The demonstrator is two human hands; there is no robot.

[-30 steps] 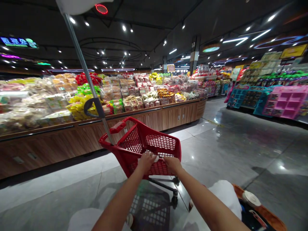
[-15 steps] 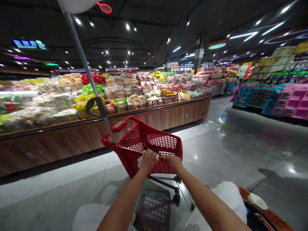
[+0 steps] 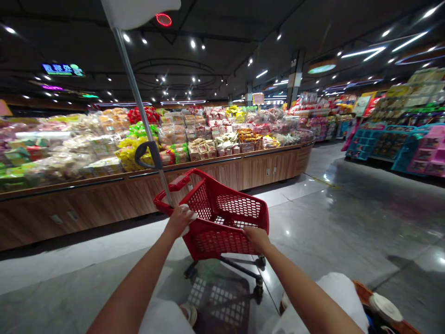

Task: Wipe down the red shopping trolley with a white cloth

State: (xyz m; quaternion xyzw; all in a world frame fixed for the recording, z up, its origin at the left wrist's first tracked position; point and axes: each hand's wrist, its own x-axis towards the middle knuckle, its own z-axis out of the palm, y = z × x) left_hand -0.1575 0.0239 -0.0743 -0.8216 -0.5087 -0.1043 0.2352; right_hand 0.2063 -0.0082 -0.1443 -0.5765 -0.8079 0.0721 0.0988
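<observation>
A red plastic shopping cart with a perforated basket stands before me on dark wheels. My left hand is closed on a crumpled white cloth, which rests against the basket's near rim close to the handle end. I cannot tell whether it is cloth or paper. Farther right on the same rim, my right hand is closed, its fingers hooked over the edge. A metal pole with a dark grey bracket rises at the cart's handle end. The visible inside of the basket shows bare red mesh.
A long wooden display counter heaped with packaged food runs behind the cart. Pink and blue display racks stand at the right. A brown container with a white lid is beside my leg at the lower right. The floor is shiny grey.
My left hand has slid left along the rim with the white cloth, toward the handle end. My right hand stays on the rim. The whole view has shifted slightly.
</observation>
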